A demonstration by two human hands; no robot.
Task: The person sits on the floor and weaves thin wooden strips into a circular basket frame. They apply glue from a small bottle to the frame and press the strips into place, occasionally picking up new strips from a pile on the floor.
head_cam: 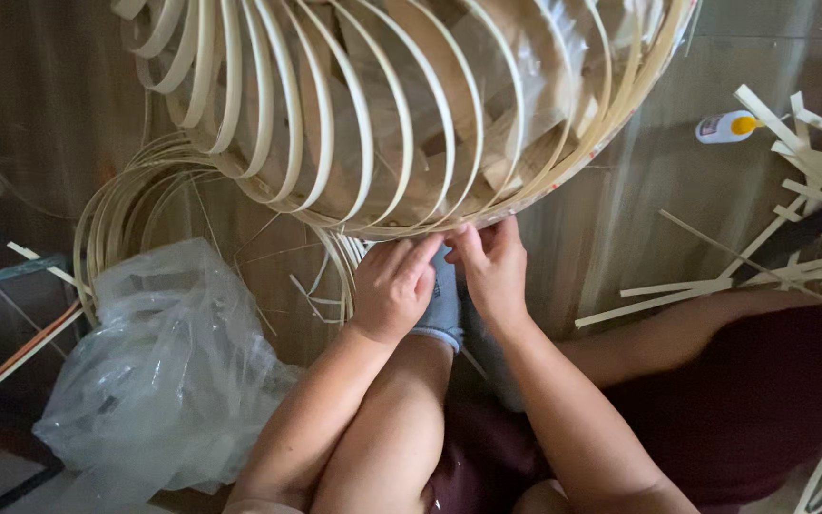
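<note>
Pale straw strips against dark brown, with one spot of yellow.

The bamboo frame (401,114) your hands meet is creamy straw-yellow, its curved ribs making a pattern of repeated pale arcs over tan-brown behind. The loose strips (792,219) to your right are the same cream, crossing at angles on the grey-brown floor (677,190). The glue bottle (727,127) is white with a bright yellow cap. The plastic bag (164,371) is clear, with a milky grey sheen. Your shorts (763,400) are deep maroon, your sock (444,305) faded blue-grey.
</note>
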